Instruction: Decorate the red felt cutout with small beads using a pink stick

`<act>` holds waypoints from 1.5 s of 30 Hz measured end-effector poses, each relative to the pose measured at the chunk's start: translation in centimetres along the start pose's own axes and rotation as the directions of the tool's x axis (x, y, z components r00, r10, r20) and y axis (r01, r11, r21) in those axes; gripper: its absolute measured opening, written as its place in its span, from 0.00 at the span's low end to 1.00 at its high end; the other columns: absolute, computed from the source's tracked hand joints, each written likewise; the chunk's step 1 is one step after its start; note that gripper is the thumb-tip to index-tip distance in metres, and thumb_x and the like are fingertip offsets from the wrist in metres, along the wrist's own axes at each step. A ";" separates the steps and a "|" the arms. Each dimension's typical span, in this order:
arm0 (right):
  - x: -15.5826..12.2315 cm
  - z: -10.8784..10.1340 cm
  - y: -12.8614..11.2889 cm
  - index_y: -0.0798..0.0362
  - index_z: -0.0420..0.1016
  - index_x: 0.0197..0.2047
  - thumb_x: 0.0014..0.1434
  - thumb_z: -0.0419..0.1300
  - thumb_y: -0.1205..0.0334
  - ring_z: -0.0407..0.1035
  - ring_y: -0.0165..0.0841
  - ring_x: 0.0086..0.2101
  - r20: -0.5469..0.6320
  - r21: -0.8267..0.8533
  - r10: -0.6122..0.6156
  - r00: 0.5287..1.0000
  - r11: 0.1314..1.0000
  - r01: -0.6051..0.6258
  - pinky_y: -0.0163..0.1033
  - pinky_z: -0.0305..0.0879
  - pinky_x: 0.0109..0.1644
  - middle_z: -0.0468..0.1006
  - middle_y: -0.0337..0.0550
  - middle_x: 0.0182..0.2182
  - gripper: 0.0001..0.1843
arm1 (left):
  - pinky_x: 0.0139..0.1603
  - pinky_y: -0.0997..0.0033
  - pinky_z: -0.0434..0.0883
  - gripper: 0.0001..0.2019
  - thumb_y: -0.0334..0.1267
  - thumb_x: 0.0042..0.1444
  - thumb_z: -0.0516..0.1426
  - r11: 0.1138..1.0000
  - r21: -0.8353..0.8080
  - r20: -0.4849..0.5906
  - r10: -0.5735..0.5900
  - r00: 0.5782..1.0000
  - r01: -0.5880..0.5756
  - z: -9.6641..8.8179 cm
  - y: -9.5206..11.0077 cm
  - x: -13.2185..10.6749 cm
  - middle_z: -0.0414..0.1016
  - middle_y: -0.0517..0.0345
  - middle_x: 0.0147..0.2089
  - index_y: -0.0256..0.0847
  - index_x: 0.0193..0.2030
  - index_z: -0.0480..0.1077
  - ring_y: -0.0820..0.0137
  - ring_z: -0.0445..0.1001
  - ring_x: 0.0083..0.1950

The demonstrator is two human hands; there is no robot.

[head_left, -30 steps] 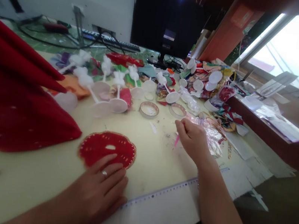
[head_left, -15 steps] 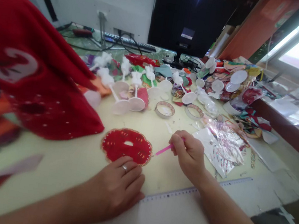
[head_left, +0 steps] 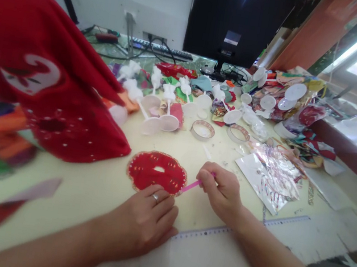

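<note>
A small red fabric piece [head_left: 148, 174] with scalloped edges, gold beaded trim and a pale opening in the middle lies flat on the table. My left hand [head_left: 147, 219], a ring on one finger, rests closed on its near edge; the fingertips are bent against the cloth and partly hidden. In my right hand [head_left: 220, 187] a slim pink pen-like stick [head_left: 192, 186] is pinched between thumb and fingers. Its tip meets the right edge of the red piece, by the trim. A clear ruler [head_left: 206, 233] lies just below both hands.
A large red garment [head_left: 60, 87] with white decorations stands at left. White doll stands [head_left: 168, 122] and two tape rolls [head_left: 203, 129] lie beyond the red piece. A silvery plastic bag [head_left: 272, 180] is at right. A monitor [head_left: 236, 25] and fabric scraps [head_left: 315, 148] are farther back.
My right hand has moved the pink stick left and slightly down, so its tip now reaches the trim. My left hand keeps its place on the cloth. The whole view has shifted slightly.
</note>
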State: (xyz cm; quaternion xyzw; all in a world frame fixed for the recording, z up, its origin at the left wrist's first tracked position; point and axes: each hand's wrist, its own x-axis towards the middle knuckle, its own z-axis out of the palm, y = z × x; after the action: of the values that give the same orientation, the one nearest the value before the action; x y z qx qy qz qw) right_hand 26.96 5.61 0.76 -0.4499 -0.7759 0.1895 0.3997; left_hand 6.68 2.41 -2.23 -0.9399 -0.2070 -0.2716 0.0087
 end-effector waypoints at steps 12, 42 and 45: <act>0.0 -0.1 0.1 0.52 0.64 0.25 0.63 0.49 0.61 0.58 0.24 0.19 -0.005 -0.014 -0.042 0.999 0.999 0.042 0.32 0.56 0.24 0.65 0.34 0.17 0.15 | 0.45 0.57 0.71 0.07 0.34 0.60 0.51 1.000 -0.003 0.019 0.005 1.000 -0.005 0.0 -0.1 0.0 0.74 0.50 0.34 0.35 0.36 0.68 0.64 0.72 0.40; -0.2 -0.3 0.0 0.53 0.64 0.26 0.63 0.49 0.64 0.57 0.24 0.19 -0.078 0.003 -0.108 0.991 0.994 0.109 0.32 0.55 0.24 0.64 0.34 0.18 0.14 | 0.50 0.52 0.68 0.14 0.38 0.60 0.50 0.992 0.123 0.069 -0.042 0.997 0.033 0.5 0.2 0.0 0.73 0.41 0.46 0.28 0.42 0.70 0.56 0.70 0.46; -0.2 -0.4 0.1 0.53 0.65 0.26 0.63 0.50 0.65 0.57 0.24 0.20 -0.098 0.023 -0.101 0.990 0.994 0.104 0.32 0.55 0.24 0.63 0.34 0.18 0.13 | 0.53 0.50 0.66 0.14 0.38 0.60 0.51 0.993 0.109 0.060 -0.058 0.997 0.051 0.5 0.3 0.1 0.74 0.43 0.45 0.29 0.42 0.70 0.57 0.69 0.46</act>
State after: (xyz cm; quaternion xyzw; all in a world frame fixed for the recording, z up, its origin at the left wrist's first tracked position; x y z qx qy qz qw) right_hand 27.44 5.46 0.82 -0.4124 -0.7748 0.1577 0.4525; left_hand 7.10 2.25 -2.54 -0.9402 -0.2470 -0.2303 0.0454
